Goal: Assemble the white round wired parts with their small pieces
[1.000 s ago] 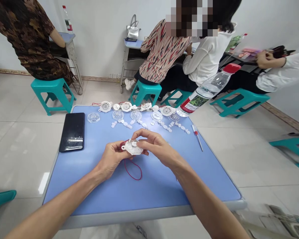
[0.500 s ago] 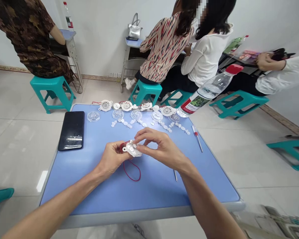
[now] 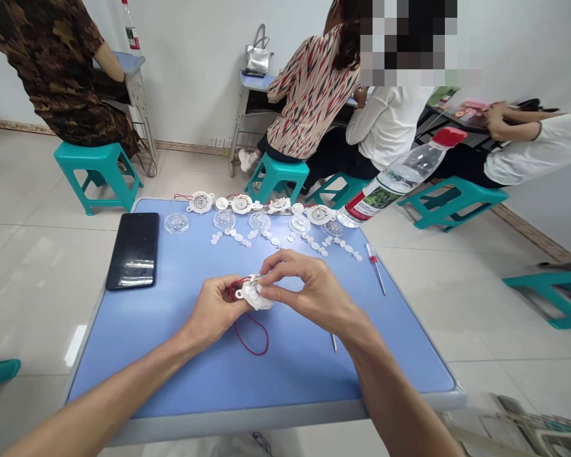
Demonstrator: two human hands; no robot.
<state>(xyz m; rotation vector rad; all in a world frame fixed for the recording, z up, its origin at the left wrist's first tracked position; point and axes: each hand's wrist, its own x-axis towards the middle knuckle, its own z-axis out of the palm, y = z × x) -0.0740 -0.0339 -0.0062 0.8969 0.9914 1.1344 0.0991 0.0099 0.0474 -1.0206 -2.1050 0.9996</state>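
Observation:
My left hand (image 3: 216, 308) grips a white round plastic housing (image 3: 261, 301) with small ear loops, tilted above the blue table. A red cord (image 3: 251, 353) hangs from it in a loop onto the tabletop. Over the housing's upper face, my right hand (image 3: 297, 282) has thumb and forefinger pinched together; what lies between the fingertips is too small to make out. Small white gears (image 3: 238, 237) lie in short rows farther back. Behind them stand clear plastic covers (image 3: 259, 222) and several similar white housings (image 3: 200, 202) along the far edge.
A black phone (image 3: 133, 251) lies at the table's left. A water bottle (image 3: 385, 188) leans at the far right corner, with a red-and-clear-handled screwdriver (image 3: 377, 271) below it. Another metal shaft (image 3: 334, 343) shows beside my right forearm. People sit on teal stools (image 3: 98, 171) beyond.
My right thumb and forefinger have closed to a pinch on the housing's face. Both hands and the housing sit slightly lower in view.

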